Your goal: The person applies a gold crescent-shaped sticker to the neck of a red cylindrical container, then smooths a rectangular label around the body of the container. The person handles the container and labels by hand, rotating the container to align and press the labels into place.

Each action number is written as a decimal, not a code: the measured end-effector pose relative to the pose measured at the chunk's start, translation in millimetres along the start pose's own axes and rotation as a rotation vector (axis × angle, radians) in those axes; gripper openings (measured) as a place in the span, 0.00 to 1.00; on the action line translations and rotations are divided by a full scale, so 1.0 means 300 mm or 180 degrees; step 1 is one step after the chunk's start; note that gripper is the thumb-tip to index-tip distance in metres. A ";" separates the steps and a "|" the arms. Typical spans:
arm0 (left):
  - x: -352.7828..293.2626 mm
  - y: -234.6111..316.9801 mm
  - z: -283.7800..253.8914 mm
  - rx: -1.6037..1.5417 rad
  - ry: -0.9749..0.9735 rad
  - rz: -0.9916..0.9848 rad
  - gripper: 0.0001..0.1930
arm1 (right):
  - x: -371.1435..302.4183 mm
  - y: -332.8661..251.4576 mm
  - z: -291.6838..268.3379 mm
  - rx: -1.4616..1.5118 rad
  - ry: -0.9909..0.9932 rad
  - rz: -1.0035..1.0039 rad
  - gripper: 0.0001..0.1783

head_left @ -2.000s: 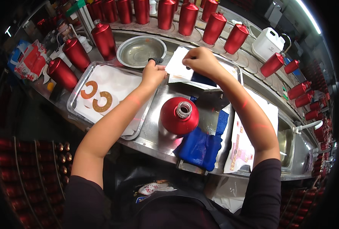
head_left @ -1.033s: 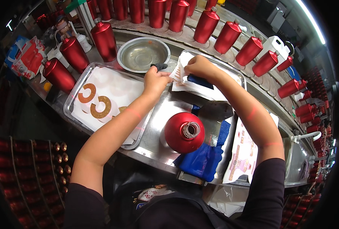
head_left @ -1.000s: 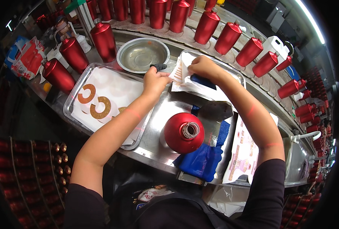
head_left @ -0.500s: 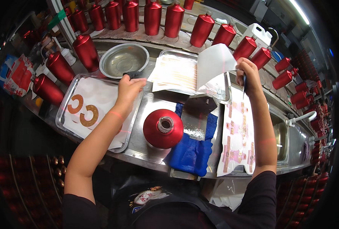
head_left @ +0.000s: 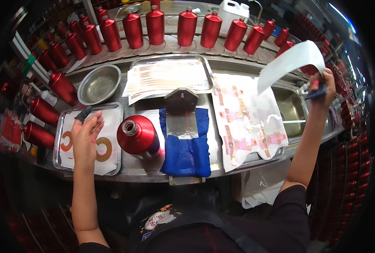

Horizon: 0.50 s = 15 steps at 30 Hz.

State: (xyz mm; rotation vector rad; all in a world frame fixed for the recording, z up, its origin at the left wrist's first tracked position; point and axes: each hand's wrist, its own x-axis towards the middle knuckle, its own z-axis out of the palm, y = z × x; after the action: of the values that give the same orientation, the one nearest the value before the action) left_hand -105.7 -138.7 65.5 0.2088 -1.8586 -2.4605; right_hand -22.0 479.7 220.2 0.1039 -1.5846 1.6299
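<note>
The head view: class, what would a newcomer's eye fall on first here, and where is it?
Probably the red bottles lined up across the back. Next, one nearer red bottle stands on the metal table, just left of the bright blue cloth at front centre. At right, a curling white sheet hangs raised from the right hand.

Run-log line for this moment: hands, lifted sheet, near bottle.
left hand: open, over left tray | right hand: gripping lifted sheet, curled | near bottle: upright, uncapped, left of blue cloth
</note>
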 end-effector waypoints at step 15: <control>0.092 0.041 -0.483 -0.0508 -0.0463 -0.0332 0.21 | -0.317 -0.066 -1.001 -0.1570 0.3037 -0.0482 0.05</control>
State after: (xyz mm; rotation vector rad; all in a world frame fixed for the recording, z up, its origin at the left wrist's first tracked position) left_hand -113.5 -283.8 36.3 0.1257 -1.7310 -2.7481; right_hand 194.3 686.9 120.9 -0.6958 -1.1135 0.8835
